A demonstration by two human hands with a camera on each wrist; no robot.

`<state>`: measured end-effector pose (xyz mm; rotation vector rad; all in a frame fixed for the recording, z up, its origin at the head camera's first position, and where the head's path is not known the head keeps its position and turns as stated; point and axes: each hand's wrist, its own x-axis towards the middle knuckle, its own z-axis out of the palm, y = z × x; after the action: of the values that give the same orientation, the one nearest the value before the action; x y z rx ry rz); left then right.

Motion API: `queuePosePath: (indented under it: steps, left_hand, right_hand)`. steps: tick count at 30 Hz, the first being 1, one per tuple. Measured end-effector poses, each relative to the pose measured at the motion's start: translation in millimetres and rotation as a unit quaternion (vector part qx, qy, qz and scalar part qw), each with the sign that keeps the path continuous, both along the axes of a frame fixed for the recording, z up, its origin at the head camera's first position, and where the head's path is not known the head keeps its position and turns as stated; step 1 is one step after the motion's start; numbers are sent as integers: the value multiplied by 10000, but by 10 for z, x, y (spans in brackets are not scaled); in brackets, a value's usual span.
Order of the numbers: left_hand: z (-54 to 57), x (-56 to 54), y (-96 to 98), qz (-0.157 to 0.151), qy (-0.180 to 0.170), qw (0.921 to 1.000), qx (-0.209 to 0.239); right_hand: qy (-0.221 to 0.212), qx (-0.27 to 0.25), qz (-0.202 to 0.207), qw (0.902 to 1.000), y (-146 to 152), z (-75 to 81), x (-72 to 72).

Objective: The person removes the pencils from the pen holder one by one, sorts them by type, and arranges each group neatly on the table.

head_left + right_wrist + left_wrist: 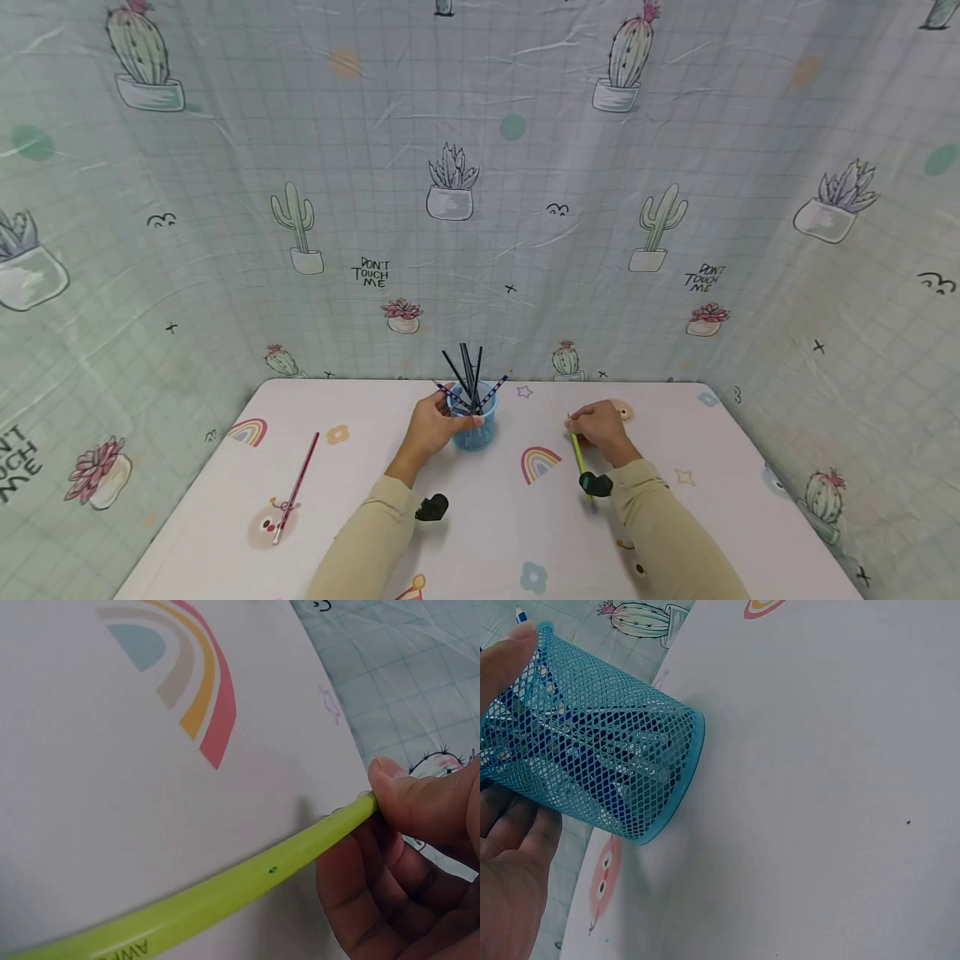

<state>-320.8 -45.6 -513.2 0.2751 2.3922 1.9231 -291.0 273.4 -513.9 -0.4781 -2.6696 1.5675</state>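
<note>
My left hand grips a light blue mesh pen cup, thumb on the near side and fingers around its far left. Several dark pencils stand in the cup, leaning different ways; two have a blue-and-white pattern. In the left wrist view the cup's mesh wall shows pencils inside. To the right, my right hand pinches a slim yellow-green pencil-like stick near its far end, between thumb and fingers. Dark lettering runs along the stick in the right wrist view; its near end points toward me.
A slim dark red stick with a pale near end lies at the left of the white printed table. Behind the table and at both sides hangs a cactus-print curtain. A dark wrist device is on each forearm.
</note>
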Motion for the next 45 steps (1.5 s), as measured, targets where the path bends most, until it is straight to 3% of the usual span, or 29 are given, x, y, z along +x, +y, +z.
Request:
queuePosePath:
  steps: [24,33,41,45]
  left_hand:
    - [14,41,-7,100,-103,9999,-61]
    - [22,47,30,61,-143,9998,-104]
    - [21,41,11,120,-113,9998,-109]
    - [6,27,16,108,-93,9999,-79]
  right_hand:
    - [174,1106,-26,9937,53,-95,45]
    - [450,708,-44,9965,-24,-35,9]
    - [943,303,487,9939,-219,-30,-61]
    - [944,189,702,9929,-367,-20,-92]
